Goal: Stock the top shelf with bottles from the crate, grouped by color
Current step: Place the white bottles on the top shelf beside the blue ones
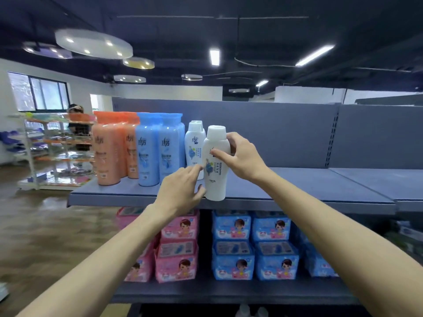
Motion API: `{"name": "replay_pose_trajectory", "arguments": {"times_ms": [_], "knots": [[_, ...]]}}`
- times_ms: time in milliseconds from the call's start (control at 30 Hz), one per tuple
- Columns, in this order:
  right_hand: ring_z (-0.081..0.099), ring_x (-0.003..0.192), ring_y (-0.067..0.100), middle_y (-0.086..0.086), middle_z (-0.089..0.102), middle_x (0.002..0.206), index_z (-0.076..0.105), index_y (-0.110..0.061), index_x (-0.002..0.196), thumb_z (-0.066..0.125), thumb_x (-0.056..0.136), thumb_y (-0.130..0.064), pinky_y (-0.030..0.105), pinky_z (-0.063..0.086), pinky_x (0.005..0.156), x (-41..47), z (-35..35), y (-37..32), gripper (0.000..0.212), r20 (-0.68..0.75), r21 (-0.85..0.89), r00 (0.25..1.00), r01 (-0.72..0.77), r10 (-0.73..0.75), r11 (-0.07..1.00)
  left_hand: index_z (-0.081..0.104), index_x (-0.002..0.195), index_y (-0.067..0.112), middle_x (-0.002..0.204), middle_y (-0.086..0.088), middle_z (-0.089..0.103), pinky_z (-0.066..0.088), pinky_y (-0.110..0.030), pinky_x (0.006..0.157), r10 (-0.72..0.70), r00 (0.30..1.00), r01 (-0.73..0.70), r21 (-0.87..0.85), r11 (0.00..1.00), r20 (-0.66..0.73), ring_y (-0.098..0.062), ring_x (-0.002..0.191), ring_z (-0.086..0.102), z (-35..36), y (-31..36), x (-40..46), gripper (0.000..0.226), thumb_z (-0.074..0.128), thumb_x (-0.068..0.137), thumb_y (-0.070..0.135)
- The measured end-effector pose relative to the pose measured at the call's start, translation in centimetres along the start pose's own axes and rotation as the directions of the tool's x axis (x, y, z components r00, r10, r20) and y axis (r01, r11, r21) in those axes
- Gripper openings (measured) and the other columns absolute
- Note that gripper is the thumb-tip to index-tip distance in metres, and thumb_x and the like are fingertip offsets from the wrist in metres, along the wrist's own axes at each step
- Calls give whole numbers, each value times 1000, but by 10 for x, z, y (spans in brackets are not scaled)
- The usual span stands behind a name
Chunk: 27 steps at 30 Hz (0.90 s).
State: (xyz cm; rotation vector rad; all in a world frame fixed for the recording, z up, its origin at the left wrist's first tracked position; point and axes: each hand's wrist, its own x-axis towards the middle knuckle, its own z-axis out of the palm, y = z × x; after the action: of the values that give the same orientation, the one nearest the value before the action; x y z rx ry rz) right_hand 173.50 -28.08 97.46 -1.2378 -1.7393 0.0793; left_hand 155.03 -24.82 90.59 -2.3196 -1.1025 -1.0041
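A white bottle (216, 177) stands upright at the front edge of the grey top shelf (297, 186). My right hand (242, 156) wraps its upper part from the right. My left hand (180, 191) touches its lower left side with thumb and fingertips. Just behind it to the left stands another white bottle (193, 145). Left of that are blue bottles (158, 149), then orange bottles (109, 149) at the shelf's left end. The crate is out of view.
The shelf's right part is bare, with a grey back panel (274, 133) behind. Below sit pink packs (176, 248) and blue packs (251, 245). A rack (50, 152) and a person stand far left across the wooden floor.
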Motion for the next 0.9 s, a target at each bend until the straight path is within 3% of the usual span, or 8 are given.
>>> {"name": "replay_pose_trajectory", "arguments": {"times_ms": [67, 200, 333, 533, 733, 900], "knots": [[60, 84, 3, -8, 64, 103, 53, -16, 118, 74, 84, -38, 17, 47, 66, -3, 9, 5, 45, -8, 2, 998, -69, 69, 998, 48, 124, 21, 98, 3, 61, 48, -36, 63, -33, 999, 33, -28, 999, 10, -22, 90, 57, 2, -1, -1, 38, 52, 88, 35], [61, 92, 12, -3, 63, 108, 49, -14, 113, 81, 77, -40, 22, 49, 68, -13, 23, 23, 55, 134, -110, 975, -163, 177, 980, 45, 126, 23, 99, 4, 59, 49, -36, 65, -29, 999, 29, -14, 999, 37, -21, 91, 56, 3, -4, -2, 41, 51, 88, 35], [61, 92, 14, -1, 61, 111, 51, -15, 112, 86, 69, -34, 21, 47, 67, -16, 37, 34, 59, 163, -134, 960, -209, 229, 969, 43, 127, 23, 98, 3, 59, 46, -34, 63, -19, 997, 17, 26, 1000, 78, -21, 91, 56, 4, -12, -1, 41, 49, 89, 38], [66, 87, 15, 3, 65, 103, 48, -14, 115, 84, 72, -21, 24, 52, 68, -10, 72, 42, 56, 100, -35, 948, -301, 303, 953, 43, 118, 21, 93, 2, 57, 44, -34, 62, -69, 991, 61, 67, 996, 118, -22, 89, 56, 11, -27, 6, 34, 48, 88, 37], [65, 92, 17, 0, 68, 102, 58, -14, 108, 84, 71, -28, 38, 55, 85, 5, 107, 52, 48, 44, -12, 934, -354, 355, 935, 40, 100, 19, 84, 2, 55, 38, -33, 55, -142, 986, 136, 69, 988, 86, -24, 80, 56, 23, -42, 18, 23, 49, 86, 34], [67, 90, 15, -3, 71, 98, 62, -17, 102, 85, 69, -32, 38, 56, 84, 15, 119, 64, 43, 14, -22, 931, -365, 365, 931, 51, 94, 16, 74, 3, 56, 38, -31, 47, -66, 997, 71, 112, 991, -46, -22, 68, 55, 36, -53, 21, 19, 59, 80, 28]]}}
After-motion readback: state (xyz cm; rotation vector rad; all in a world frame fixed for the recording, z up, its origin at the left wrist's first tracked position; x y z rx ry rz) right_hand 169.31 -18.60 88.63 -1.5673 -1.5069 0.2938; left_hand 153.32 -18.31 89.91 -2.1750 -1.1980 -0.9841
